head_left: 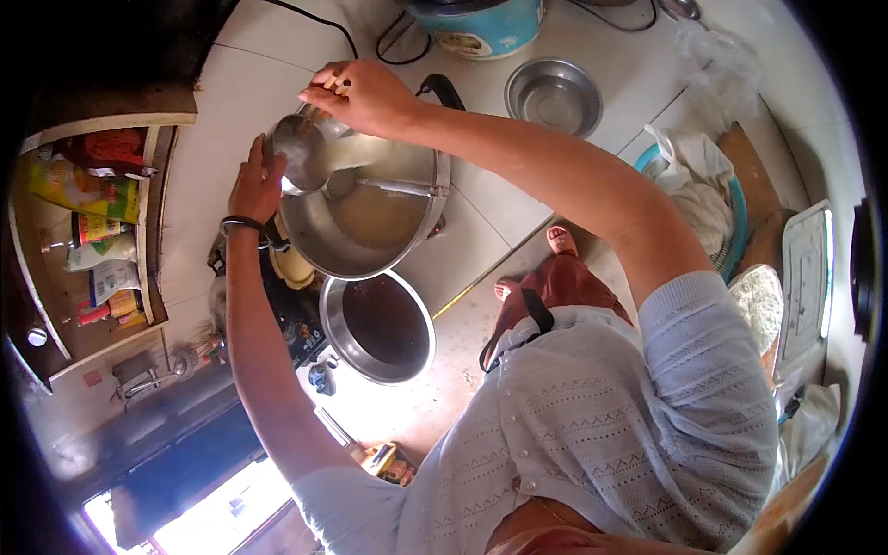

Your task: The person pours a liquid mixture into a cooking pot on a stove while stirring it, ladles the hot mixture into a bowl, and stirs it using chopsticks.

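Note:
A wide metal wok (305, 231) with a black handle holds pale, cloudy liquid (379, 217). A metal ladle or strainer (393, 187) lies in it, its handle toward the right rim. Over the wok's upper left rim a small steel bowl (301, 153) is tilted. My left hand (256, 185), a dark bangle at its wrist, is closed on the bowl's outer side. Above the bowl, my right hand (365, 97) has its fingers curled around something small and tan, too unclear to name. A steel pot (425, 342) with dark contents stands below the wok.
An empty-looking steel basin (553, 97) sits on the tiled floor or counter beside a blue tub (481, 32). At left, a shelf (166, 185) holds several packets. A teal basket (740, 217) with white cloth stands at right. Dark cables (402, 46) run along the top.

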A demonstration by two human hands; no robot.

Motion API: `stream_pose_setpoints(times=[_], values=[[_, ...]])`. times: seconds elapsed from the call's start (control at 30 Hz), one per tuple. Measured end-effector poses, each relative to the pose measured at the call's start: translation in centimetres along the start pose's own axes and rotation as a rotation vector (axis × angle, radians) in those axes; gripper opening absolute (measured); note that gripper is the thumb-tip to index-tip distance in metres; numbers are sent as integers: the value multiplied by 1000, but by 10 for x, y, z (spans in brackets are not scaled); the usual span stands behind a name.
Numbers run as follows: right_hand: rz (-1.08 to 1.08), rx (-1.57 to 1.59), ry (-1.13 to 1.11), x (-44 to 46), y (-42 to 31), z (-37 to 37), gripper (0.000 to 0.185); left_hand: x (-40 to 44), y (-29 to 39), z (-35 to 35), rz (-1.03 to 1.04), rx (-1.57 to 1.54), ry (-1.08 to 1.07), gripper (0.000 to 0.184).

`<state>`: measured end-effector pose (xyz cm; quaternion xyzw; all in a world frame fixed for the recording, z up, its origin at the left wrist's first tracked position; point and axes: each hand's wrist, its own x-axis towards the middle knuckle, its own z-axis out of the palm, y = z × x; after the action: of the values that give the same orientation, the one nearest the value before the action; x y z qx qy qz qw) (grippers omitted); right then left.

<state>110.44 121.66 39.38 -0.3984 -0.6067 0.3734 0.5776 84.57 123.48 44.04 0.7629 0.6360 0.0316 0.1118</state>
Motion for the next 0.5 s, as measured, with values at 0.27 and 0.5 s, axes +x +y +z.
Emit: stream_pose_setpoints(times=[0.27, 0.5], values=[[-169, -5, 61, -1, -9, -13, 25, -23, 67, -30, 89, 546, 128, 67], [-275, -74, 32, -8, -4, -19, 23, -28, 39, 0, -410, -481, 67, 62]])
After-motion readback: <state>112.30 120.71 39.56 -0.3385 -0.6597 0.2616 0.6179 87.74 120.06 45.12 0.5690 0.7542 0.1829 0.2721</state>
